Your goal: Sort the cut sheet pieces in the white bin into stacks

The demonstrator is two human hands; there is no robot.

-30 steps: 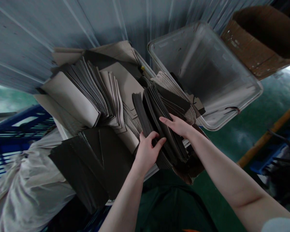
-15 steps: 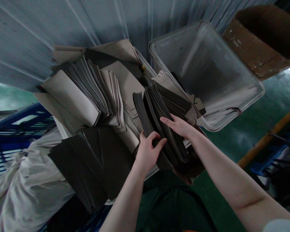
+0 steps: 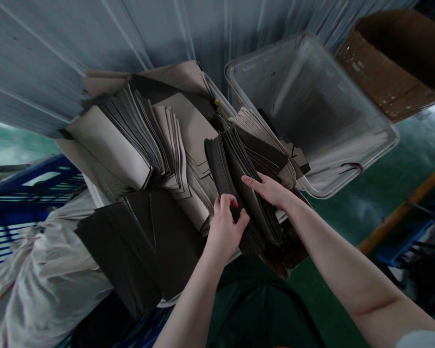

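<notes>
A stack of thin dark sheets (image 3: pixel 221 166) stands on edge in front of me. My left hand (image 3: pixel 226 224) is curled against its near left side, with fingers bent around the edges of the sheets. On the right side, my right hand (image 3: pixel 270 190) grips a second dark bundle (image 3: pixel 248 174), thumb lying over its top. Pale grey sheets (image 3: pixel 192 125) lie just beyond. Farther left, a fanned bundle of grey sheets (image 3: pixel 134 130) leans over, and flat dark panels (image 3: pixel 166 241) rest below it.
An open translucent bin (image 3: pixel 362 99) stands at the back right, beside a brown cardboard box (image 3: pixel 377 72). On the left are a blue crate (image 3: pixel 29 193) and pale cloth (image 3: pixel 54 270). A corrugated metal wall (image 3: pixel 94 43) runs behind.
My left hand has shifted slightly right, its thumb and fingers drawn closer together. The left part of the dark stack has moved a little right. My right hand stays nearly the same.
</notes>
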